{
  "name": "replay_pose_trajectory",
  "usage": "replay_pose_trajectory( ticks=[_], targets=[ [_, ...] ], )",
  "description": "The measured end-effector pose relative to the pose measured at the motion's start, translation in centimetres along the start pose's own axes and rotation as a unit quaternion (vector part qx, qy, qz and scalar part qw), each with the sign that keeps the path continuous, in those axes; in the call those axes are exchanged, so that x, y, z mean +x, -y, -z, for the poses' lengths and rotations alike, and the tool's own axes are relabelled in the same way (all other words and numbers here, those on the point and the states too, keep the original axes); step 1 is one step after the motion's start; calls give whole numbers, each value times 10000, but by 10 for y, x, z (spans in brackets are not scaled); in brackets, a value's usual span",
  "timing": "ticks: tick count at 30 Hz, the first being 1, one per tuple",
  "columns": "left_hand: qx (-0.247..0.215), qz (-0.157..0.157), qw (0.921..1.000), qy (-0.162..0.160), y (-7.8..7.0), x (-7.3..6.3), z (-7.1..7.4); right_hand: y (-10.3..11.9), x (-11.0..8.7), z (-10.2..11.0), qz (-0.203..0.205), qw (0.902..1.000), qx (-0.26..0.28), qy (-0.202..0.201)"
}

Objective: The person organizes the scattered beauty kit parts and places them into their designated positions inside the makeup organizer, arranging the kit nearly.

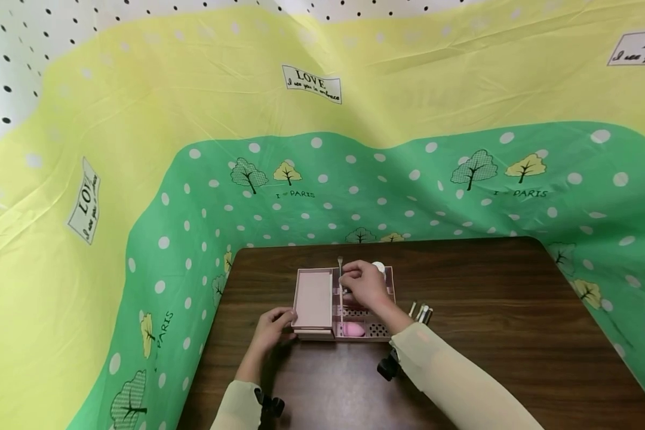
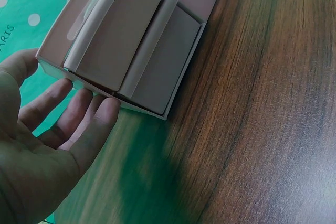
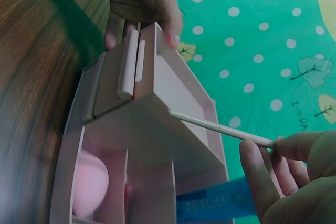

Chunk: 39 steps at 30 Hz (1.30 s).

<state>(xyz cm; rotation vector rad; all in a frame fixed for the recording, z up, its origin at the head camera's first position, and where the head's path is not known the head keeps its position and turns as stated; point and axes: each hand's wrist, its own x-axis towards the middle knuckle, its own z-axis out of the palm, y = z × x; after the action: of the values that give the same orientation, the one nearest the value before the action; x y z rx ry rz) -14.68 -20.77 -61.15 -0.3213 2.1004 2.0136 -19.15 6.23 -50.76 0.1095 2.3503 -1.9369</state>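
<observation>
A pink makeup organizer [image 1: 314,298] stands on the table, with a shallow top tray and two drawers on its left side and open compartments on its right. My left hand [image 1: 271,327] touches its outer left side near the front corner, its fingertips resting on the wall and upper edge in the left wrist view. Above the compartments, my right hand [image 1: 364,283] pinches a thin makeup brush [image 3: 220,128] by its pale handle. The bristles point to the far side in the head view. A pink makeup sponge [image 3: 90,182] sits in the front compartment.
A blue tube [image 3: 215,203] marked "BE YOU" lies at the organizer's back compartment. Several slim brushes or tubes [image 1: 421,312] lie right of the organizer, partly behind my right forearm. A round white item [image 1: 378,266] shows beyond my right hand. Printed cloth [image 1: 279,221] surrounds the wooden table [image 1: 478,310].
</observation>
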Motion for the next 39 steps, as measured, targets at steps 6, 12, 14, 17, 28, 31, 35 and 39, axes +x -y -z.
replay_pose_trajectory(
  ticks=[6,12,14,17,28,31,35,39],
  targets=[
    [42,-83,10000,4,1,-1,0,2,1,-16,-84,9999,125,-64],
    [8,-77,9999,-81,-3,-2,-2,-4,9,-29,-106,9998,137,-69],
    [4,-45,10000,-81,-4,-2,-2,-7,12,-32,-78,9999,35,-132],
    [4,-50,10000,-60,-1,0,-1,-9,15,-36,-12,9997,-70,-246],
    [2,-99,10000,-10,-1,1,0,-12,12,-46,136,9982,-476,-326],
    [-19,-68,10000,-32,-1,2,0,-14,13,-48,245,9963,-724,-391],
    [63,-89,9999,-20,-1,0,-1,-16,13,-49,312,9923,-1073,-528],
    [82,-95,9999,-33,-2,-2,-3,-20,13,-49,416,9877,-1363,-640]
  ],
)
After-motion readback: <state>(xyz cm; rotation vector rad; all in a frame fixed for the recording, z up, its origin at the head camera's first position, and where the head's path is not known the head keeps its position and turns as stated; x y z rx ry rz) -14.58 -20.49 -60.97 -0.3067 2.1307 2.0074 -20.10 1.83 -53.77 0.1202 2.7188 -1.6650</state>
